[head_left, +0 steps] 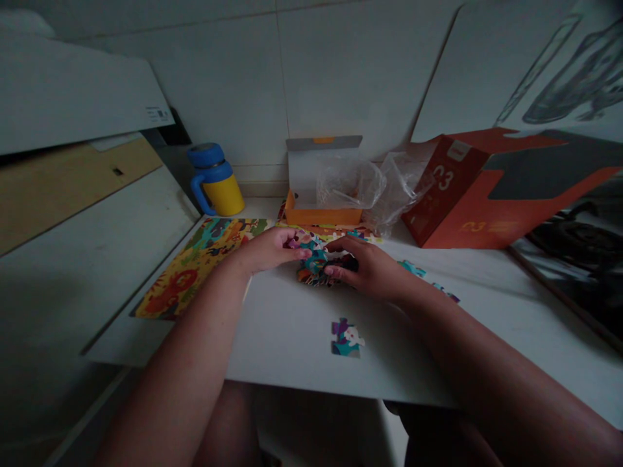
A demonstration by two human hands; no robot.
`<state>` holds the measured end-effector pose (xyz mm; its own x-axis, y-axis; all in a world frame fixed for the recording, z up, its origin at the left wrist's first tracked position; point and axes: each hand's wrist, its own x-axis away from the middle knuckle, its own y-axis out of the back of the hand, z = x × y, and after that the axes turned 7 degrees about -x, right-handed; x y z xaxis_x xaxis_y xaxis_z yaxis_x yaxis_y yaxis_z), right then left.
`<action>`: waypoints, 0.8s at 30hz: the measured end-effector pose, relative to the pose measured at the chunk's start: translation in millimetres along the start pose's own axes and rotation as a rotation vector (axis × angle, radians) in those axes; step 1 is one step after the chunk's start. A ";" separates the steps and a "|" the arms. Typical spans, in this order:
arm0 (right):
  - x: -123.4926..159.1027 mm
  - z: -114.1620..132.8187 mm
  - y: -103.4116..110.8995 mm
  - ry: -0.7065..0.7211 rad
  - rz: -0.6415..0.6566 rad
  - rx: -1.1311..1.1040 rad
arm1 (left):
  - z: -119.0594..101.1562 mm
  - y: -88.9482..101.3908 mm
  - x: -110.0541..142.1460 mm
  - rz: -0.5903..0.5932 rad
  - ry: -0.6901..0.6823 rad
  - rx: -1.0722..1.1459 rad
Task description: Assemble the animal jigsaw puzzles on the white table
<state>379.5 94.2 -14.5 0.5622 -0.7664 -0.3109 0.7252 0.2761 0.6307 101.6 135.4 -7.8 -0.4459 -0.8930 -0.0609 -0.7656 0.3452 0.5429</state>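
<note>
One pile of puzzle pieces (pixel 308 279) lies on the table (pixel 287 331), too overlapped to count. The left hand (pixel 275 250), fingers bent, pinches pieces between thumb and fingertips; the right hand (pixel 367 264) curls against the pile, and whether it grips one I cannot tell. One loose piece (pixel 346 340) lies nearer the front edge. Beyond the right forearm (pixel 455 331), more pieces (pixel 413 267) seem partly hidden. One mug (pixel 222 191) stands behind.
</note>
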 end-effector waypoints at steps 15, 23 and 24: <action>-6.8 -7.2 9.4 -0.191 -0.232 -0.212 | -10.9 -21.6 -9.6 -0.226 -0.003 0.251; -2.1 -41.1 46.8 -0.330 -0.428 0.001 | 1.2 -13.9 -15.8 -0.358 0.056 0.245; -1.1 -42.3 52.7 -0.365 -0.438 0.035 | 2.4 -13.2 -16.3 -0.369 0.063 0.231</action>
<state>433.9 134.1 -10.9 0.0336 -0.9574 -0.2868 0.8426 -0.1272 0.5234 117.9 146.0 -16.0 -0.0996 -0.9819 -0.1609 -0.9551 0.0490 0.2923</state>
